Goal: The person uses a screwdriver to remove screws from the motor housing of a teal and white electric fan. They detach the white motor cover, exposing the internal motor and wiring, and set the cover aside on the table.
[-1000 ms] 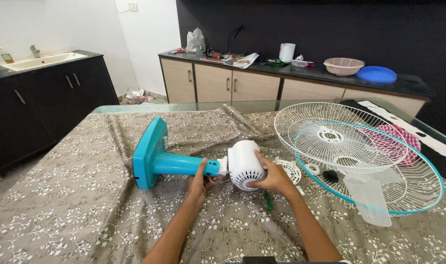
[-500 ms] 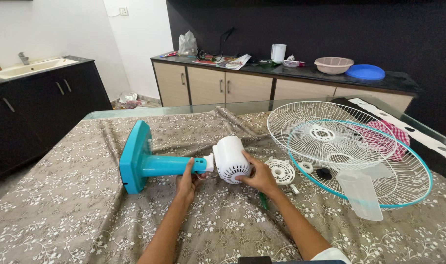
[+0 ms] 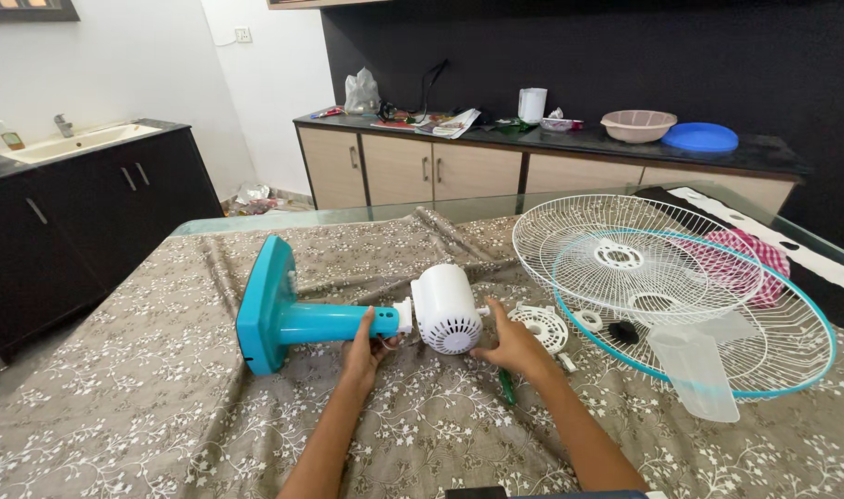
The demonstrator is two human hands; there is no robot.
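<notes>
The fingers of the left hand [image 3: 362, 349] were curled around the neck end of the turquoise fan stand [image 3: 297, 319], just where it met the white motor housing [image 3: 448, 309]. The fingers of the right hand [image 3: 510, 346] were spread loosely and rested against the lower right side of the housing, near its short shaft, pressing rather than gripping it. The stand lay on its side on the worktop [image 3: 117, 407], which was covered with a grey flowered cloth, its square base pointing left and the motor pointing right.

Judged from this, the step in hand was steadying and positioning the motor body on its stand. A next move would call for the left hand to keep the neck from rolling while the right turned or seated the housing, with care for the thin shaft.

Just beside the right hand lay a round white plastic disc [image 3: 542, 325], a small white ring [image 3: 589, 320] and a black knob [image 3: 623, 332]. A green-handled tool [image 3: 506, 385] lay partly under the right wrist. Further right, two wire fan guards [image 3: 662, 277] lay overlapped, with a clear blade [image 3: 699, 370] on them. These loose pieces crowded the right side and could be knocked.
</notes>
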